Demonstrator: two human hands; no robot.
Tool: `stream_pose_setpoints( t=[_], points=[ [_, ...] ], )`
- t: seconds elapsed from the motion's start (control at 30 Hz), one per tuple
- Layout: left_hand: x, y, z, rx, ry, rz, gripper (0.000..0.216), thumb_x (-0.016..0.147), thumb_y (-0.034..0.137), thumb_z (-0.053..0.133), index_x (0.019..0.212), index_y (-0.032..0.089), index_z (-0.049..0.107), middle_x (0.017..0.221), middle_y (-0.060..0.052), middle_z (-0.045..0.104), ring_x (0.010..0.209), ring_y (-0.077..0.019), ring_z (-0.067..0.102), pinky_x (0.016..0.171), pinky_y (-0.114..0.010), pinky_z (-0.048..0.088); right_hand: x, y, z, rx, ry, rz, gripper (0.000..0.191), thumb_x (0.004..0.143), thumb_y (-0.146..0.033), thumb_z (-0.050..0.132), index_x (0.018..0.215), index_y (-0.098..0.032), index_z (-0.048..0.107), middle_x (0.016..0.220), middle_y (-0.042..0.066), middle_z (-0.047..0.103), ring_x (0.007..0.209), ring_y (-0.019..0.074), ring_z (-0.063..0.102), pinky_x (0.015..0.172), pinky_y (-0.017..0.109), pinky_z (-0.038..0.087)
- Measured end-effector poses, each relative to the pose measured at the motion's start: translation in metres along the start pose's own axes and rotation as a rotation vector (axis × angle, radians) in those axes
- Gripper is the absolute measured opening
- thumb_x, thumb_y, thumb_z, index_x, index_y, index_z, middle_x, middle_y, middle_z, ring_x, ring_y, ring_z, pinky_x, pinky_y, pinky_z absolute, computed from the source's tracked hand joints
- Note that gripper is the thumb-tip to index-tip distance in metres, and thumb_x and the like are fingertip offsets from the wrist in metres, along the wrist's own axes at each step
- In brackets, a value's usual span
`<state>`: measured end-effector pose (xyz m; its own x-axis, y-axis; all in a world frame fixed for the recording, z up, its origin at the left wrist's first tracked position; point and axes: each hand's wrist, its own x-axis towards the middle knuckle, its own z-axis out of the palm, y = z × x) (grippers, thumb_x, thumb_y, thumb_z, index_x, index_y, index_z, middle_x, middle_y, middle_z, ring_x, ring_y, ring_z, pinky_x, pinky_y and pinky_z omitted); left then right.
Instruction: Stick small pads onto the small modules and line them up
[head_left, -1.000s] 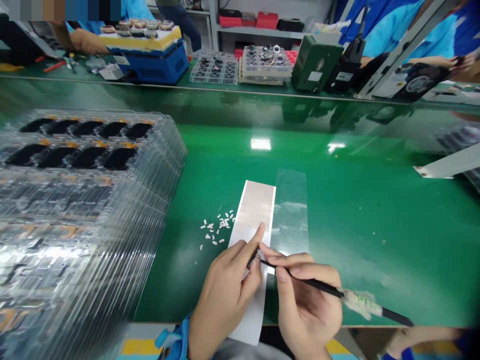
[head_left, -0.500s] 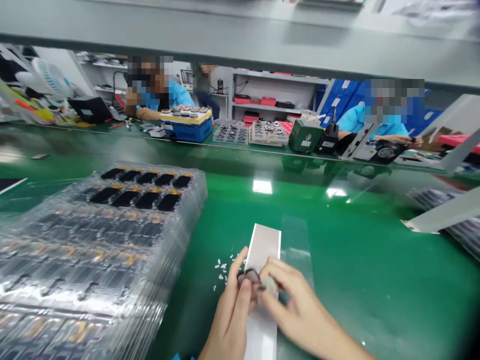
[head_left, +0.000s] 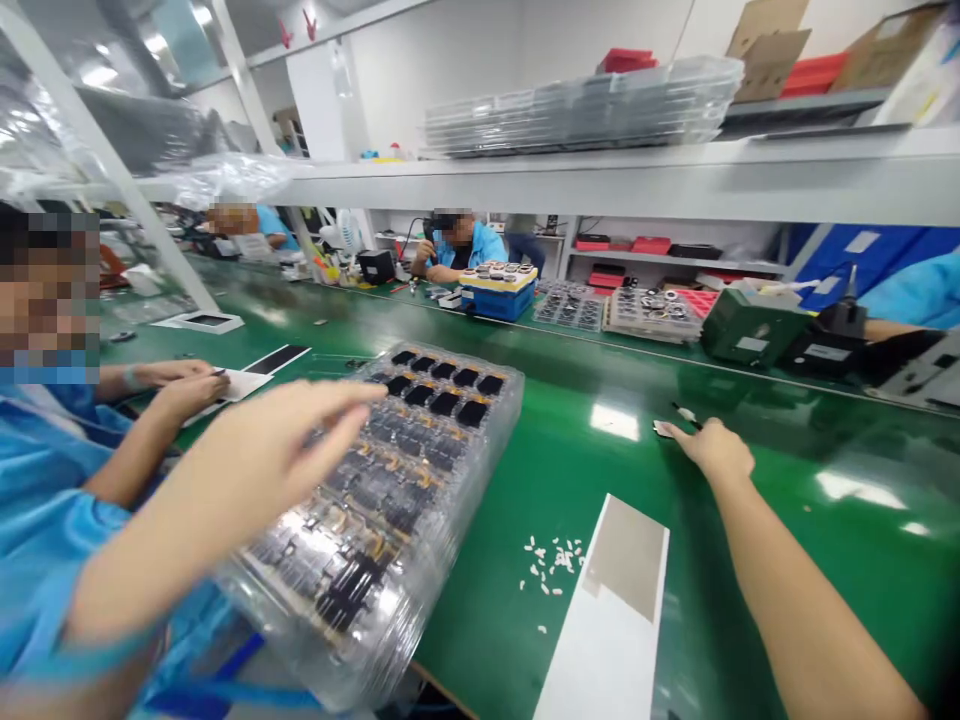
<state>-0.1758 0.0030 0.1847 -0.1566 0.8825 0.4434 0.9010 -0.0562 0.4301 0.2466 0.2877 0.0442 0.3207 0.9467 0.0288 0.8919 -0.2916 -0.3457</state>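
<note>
One green bench carries the whole arrangement; its near edge shows just right of the tray stack's lower end. One stack of clear trays stands at left on the bench, its long axis running obliquely from near left to far right; the near end appears to project past the bench edge. One pale strip, grey over its far part, lies right of the stack, long axis slanting away and slightly rightward. Green surface separates strip from stack, and open room extends beyond the strip's far edge and on both sides of the right forearm.

Two hands belong to the wearer. The left hand, blurred, extends over the stack, thumb apart from the fingers; contact with the trays cannot be told. The right hand reaches to the far part of the bench, back uppermost; how tightly its fingers close cannot be told.

Dark panels fill the top tray's far rows: five in the farthest, four visible in the next. One slim tool shows at the right hand's fingers, tilted up leftward. One small pale piece lies at a fingertip, long axis roughly crosswise. About twenty white scraps lie between stack and strip.
</note>
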Motion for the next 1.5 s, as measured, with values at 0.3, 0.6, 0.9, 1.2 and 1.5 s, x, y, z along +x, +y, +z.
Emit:
stream_pose_setpoints(
  t=[0.3, 0.6, 0.9, 1.2, 1.5],
  points=[
    [0.126, -0.070, 0.065, 0.441, -0.292, -0.103, 0.030, 0.081, 0.048, 0.069, 0.078, 0.019, 0.078, 0.082, -0.007, 0.079, 0.081, -0.0251, 0.072, 0.065, -0.023, 0.046, -0.061, 0.021, -0.009, 0.085, 0.212, -0.332, 0.026, 0.085, -0.049, 0.052, 0.076, -0.024, 0.051, 0.076, 0.008, 0.067, 0.072, 0.0267, 0.064, 0.060, 0.033, 0.040],
    [0.137, -0.065, 0.082, 0.600, -0.397, -0.186, 0.028, 0.095, 0.038, 0.064, 0.108, 0.014, 0.067, 0.110, -0.008, 0.070, 0.099, -0.0237, 0.067, 0.088, -0.044, 0.054, -0.164, 0.041, -0.011, 0.217, 0.123, -0.538, 0.037, 0.089, -0.056, 0.046, 0.068, -0.025, 0.043, 0.064, 0.001, 0.061, 0.058, 0.0187, 0.059, 0.059, 0.029, 0.043],
    [0.128, -0.068, 0.080, 0.577, -0.384, -0.221, 0.030, 0.096, 0.035, 0.064, 0.118, 0.015, 0.063, 0.118, -0.009, 0.066, 0.103, -0.0249, 0.067, 0.088, -0.045, 0.056, -0.235, 0.044, 0.001, 0.002, -0.364, -0.723, 0.074, 0.073, -0.056, 0.074, 0.135, -0.021, 0.054, 0.113, 0.012, 0.075, 0.096, 0.0342, 0.071, 0.080, 0.045, 0.055],
    [0.116, -0.032, 0.072, 0.369, -0.126, -0.178, 0.025, 0.102, 0.028, 0.048, 0.106, 0.011, 0.065, 0.096, -0.010, 0.072, 0.088, -0.0238, 0.070, 0.080, -0.038, 0.056, -0.209, 0.060, -0.008, 0.051, -0.486, -0.700, 0.077, 0.075, -0.057, 0.072, 0.141, -0.023, 0.052, 0.136, 0.011, 0.064, 0.112, 0.0351, 0.065, 0.093, 0.046, 0.052],
    [-0.090, 0.074, 0.070, -0.461, -0.354, 0.528, 0.011, 0.096, 0.031, 0.055, 0.098, 0.034, 0.065, 0.069, 0.003, 0.072, 0.051, -0.0172, 0.063, 0.046, -0.026, 0.048, -0.229, 0.045, -0.002, 0.184, -0.495, -0.840, 0.070, 0.066, -0.053, 0.084, 0.124, -0.019, 0.061, 0.118, 0.012, 0.072, 0.096, 0.0301, 0.069, 0.085, 0.041, 0.052]
  ],
)
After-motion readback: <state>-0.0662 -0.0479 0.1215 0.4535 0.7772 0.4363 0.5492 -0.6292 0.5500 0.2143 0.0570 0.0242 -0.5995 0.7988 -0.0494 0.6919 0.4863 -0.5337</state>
